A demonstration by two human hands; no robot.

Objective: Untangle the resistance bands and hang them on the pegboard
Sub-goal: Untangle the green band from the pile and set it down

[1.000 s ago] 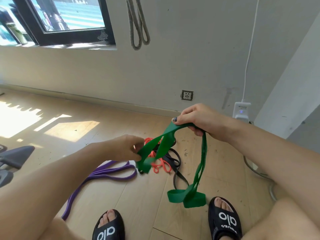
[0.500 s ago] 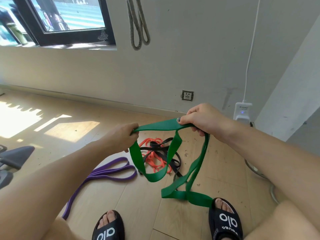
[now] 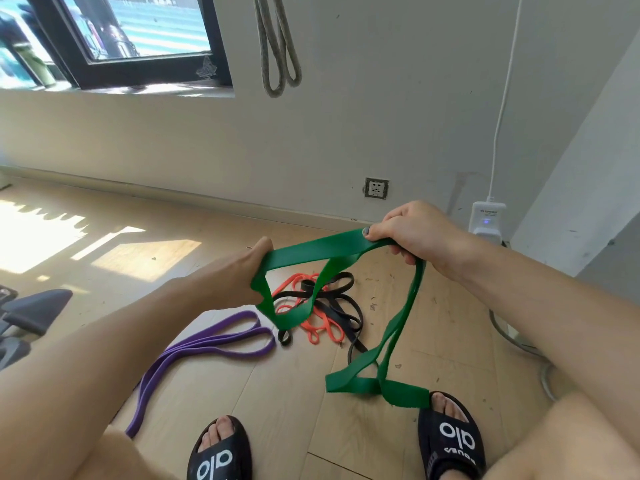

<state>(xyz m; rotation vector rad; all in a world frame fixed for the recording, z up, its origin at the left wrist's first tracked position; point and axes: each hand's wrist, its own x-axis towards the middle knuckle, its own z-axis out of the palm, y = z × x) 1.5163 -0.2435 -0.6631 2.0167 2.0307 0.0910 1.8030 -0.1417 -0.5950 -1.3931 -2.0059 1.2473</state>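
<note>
A wide green resistance band (image 3: 311, 252) stretches flat between my two hands above the floor. My left hand (image 3: 242, 271) grips its left end, and a loop of it sags below that hand. My right hand (image 3: 412, 233) pinches the right end, from which two long strands drop to the floor and fold beside my right sandal. An orange band (image 3: 322, 329) and a black band (image 3: 343, 306) lie tangled together on the floor beneath. A purple band (image 3: 207, 344) lies apart to their left. A grey band (image 3: 277, 46) hangs on the wall; no pegboard is visible.
My feet in black sandals (image 3: 450, 441) stand at the bottom edge. A wall socket (image 3: 376, 188) and a white adapter (image 3: 487, 216) with its cable sit near the corner on the right. A grey seat (image 3: 31, 310) stands at the left. A window (image 3: 114, 32) is upper left.
My left hand has risen and pulled leftward, drawing the bunched green band into a flat taut strip. The hanging strands have swung right to the sandal. My right hand has barely moved.
</note>
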